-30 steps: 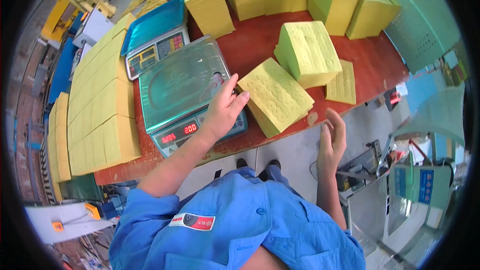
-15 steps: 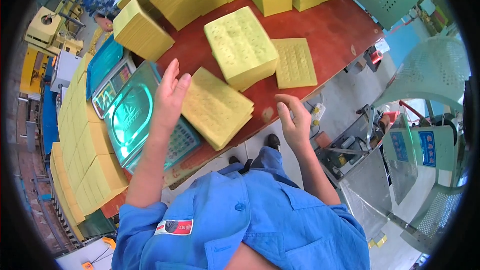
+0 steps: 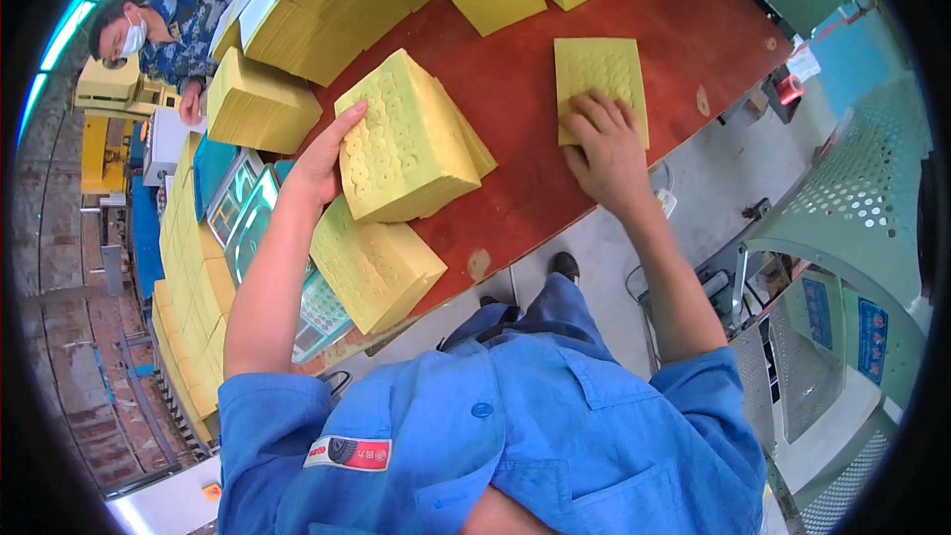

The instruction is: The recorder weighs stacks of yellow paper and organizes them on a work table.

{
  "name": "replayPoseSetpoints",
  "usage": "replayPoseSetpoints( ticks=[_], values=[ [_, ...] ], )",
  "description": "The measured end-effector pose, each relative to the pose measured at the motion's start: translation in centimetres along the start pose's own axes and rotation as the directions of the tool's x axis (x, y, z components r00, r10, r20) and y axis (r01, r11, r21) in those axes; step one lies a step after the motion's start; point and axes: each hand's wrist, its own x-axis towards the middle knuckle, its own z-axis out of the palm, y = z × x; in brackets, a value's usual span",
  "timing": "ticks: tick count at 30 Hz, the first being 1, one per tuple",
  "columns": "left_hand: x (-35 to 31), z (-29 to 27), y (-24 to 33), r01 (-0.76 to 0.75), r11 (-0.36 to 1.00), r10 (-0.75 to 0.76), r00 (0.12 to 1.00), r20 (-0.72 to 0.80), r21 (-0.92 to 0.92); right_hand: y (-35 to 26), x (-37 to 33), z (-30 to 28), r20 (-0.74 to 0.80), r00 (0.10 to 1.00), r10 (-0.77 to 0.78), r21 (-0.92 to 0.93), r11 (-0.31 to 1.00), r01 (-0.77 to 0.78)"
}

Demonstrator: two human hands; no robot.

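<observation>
A thick stack of yellow embossed paper (image 3: 401,144) sits slightly askew on the red table. My left hand (image 3: 325,160) is against its left side, thumb over the top edge, other fingers partly hidden. Under its near side is a lower yellow paper stack (image 3: 378,272), reaching toward the table's front edge. Farther right lies a thin pile of yellow embossed sheets (image 3: 597,59). My right hand (image 3: 606,149) rests on the near part of this pile, fingers bent and slightly apart, with no sheet visibly lifted.
Tall yellow paper stacks (image 3: 342,10) line the far side of the red table (image 3: 525,178). Scales (image 3: 322,307) stand at the left beside more paper blocks (image 3: 183,267). A masked person in camouflage (image 3: 188,15) is at the far left. Perforated green metal guards (image 3: 842,198) stand at the right.
The thick stack has shifted left and overlaps the lower stack, with my left hand now on it. My right hand has moved forward onto the thin pile. The view has shifted too.
</observation>
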Motion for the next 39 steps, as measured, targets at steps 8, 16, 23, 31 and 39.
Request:
replayPoseSetpoints(
  ticks=[8,16,23,31,39],
  values=[
    [1.0,6.3,-0.4,0.139,0.989,-0.134,0.986,0.097,-0.050,-4.7,-2.9,-1.7,0.030,0.959,0.280,0.576,0.780,-0.246],
    [-2.4,7.5,1.2,-0.448,0.755,0.463,0.881,0.094,0.478,-8.7,-10.9,-1.3,0.562,0.739,0.373,0.719,0.221,-0.659],
    [-14.2,-2.6,-8.4,-0.242,0.654,0.723,0.479,-0.498,0.717,-13.6,-8.5,-0.3,0.534,0.844,-0.048,0.770,0.439,-0.463],
    [-15.6,1.8,-17.3,-0.369,0.892,0.444,0.618,-0.649,0.260,-18.7,-4.2,5.2,0.468,0.865,-0.181,0.839,0.400,-0.370],
    [-20.7,0.7,-18.3,-0.273,0.958,0.284,0.892,-0.350,0.081,-14.5,-12.5,2.2,0.866,0.475,-0.152,0.445,-0.196,-0.874]
  ],
)
